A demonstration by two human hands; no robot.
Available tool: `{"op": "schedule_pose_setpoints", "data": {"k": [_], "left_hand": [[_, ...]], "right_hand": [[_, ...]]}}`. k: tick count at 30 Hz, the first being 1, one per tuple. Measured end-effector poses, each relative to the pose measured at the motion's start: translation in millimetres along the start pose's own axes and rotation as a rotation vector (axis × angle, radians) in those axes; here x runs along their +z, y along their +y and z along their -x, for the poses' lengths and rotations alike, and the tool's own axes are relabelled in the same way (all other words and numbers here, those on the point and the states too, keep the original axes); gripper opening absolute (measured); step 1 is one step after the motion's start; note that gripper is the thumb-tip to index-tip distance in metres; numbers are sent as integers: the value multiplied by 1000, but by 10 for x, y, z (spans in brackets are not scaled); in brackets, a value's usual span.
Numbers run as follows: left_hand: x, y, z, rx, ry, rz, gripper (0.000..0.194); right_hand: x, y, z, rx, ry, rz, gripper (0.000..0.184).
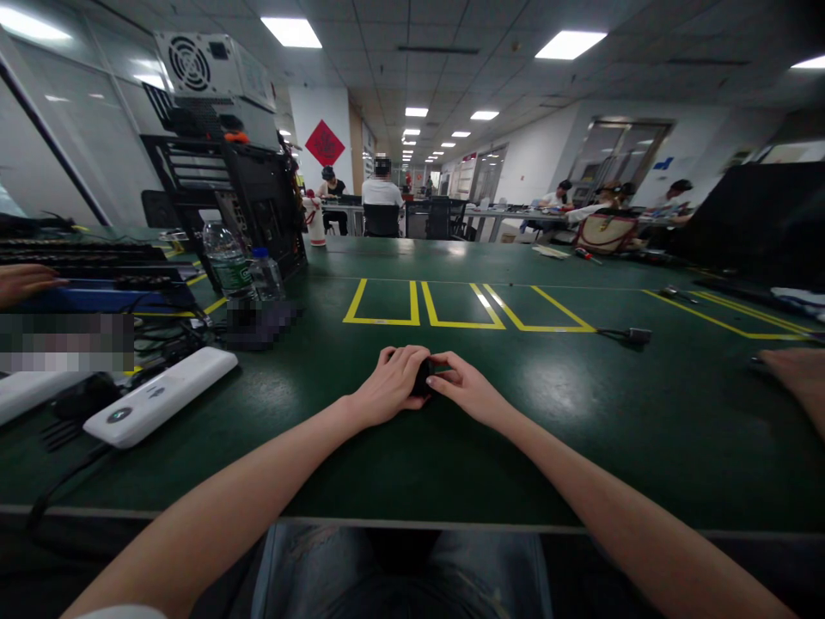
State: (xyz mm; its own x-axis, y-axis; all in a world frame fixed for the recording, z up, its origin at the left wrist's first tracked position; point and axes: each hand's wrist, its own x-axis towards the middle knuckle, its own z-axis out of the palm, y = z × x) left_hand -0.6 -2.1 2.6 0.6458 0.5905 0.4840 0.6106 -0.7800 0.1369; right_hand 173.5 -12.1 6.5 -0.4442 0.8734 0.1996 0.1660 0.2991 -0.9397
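In the head view, the left hand [398,380] grips a black object [422,378] from the left, low over the green table [412,464]; the right hand [459,385] pinches its right side. It sits nearer than the 3 yellow tape outlines [461,325], right of the white power strip [161,397].

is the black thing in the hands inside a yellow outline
No, the left hand and right hand hold the black object nearer the person than the yellow outlines.
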Motion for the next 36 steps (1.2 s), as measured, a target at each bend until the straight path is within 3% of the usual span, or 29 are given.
{"op": "schedule_pose_setpoints", "data": {"k": [4, 9, 14, 20, 25, 30, 36], "left_hand": [[-13, 9, 4, 4, -5, -1, 61], [7, 13, -7, -7, 8, 4, 62], [-1, 17, -13, -5, 0, 6, 62], [-21, 24, -9, -1, -14, -7, 60], [-11, 19, -13, -2, -3, -6, 59], [-16, 18, -15, -4, -9, -9, 61], [-13, 15, -11, -12, -19, -16, 64]], "right_hand": [[2, -44, 27, -35, -52, -34, 25], [20, -31, 6, -56, 10, 4, 17], [10, 13, -12, -17, 37, 20, 24], [-23, 1, 12, -25, -61, -74, 28], [-21, 6, -14, -28, -7, -65, 20], [-22, 63, -33, 2, 37, -13, 28], [-47, 48, -5, 1, -74, -54, 30]]}}
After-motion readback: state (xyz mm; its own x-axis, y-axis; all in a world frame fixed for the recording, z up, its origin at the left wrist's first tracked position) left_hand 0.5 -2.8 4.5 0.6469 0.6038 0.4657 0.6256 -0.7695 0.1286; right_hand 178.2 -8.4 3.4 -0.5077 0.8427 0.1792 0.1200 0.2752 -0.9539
